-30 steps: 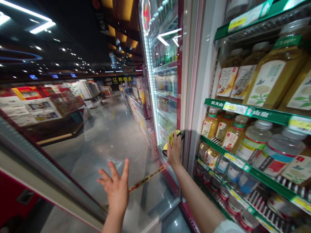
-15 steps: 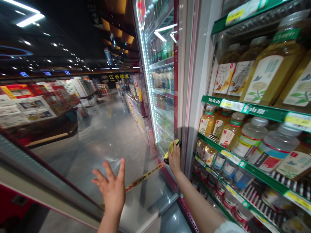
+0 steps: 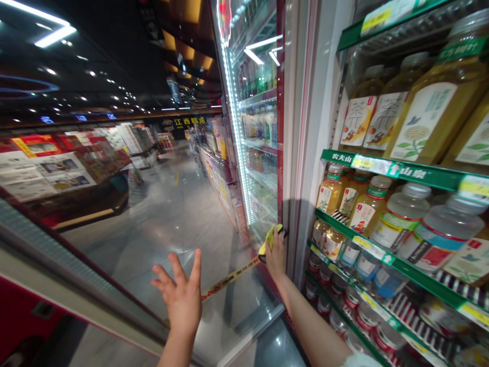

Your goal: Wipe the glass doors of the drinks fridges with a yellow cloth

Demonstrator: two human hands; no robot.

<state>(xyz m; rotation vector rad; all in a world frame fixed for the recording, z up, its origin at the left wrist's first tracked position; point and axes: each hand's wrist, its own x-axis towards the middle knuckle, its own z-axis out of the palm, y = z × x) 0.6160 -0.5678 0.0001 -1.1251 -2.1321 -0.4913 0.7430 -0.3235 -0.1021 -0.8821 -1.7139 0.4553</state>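
Note:
My left hand [image 3: 183,298] is spread out with its fingers apart, palm toward the glass door [image 3: 153,265], and appears to rest on the pane. My right hand [image 3: 276,261] presses a yellow cloth with black edging [image 3: 270,239] to the glass close to the door's frame [image 3: 296,224]. Its fingers lie over the cloth, and part of the cloth is hidden behind them. Just right of my right arm stand the cooler's shelves with bottled drinks [image 3: 364,209].
Green-edged shelves [image 3: 416,176] with price tags fill the right side. Through the glass I see another lit drinks cooler [image 3: 260,127], a yellow floor strip [image 3: 233,276], a grey aisle floor [image 3: 164,204] and stacked boxed goods [image 3: 46,168] at the left.
The whole view has shifted slightly, so the shelves and aisle sit a little further right. Both hands stay in nearly the same places, the right one still on the cloth.

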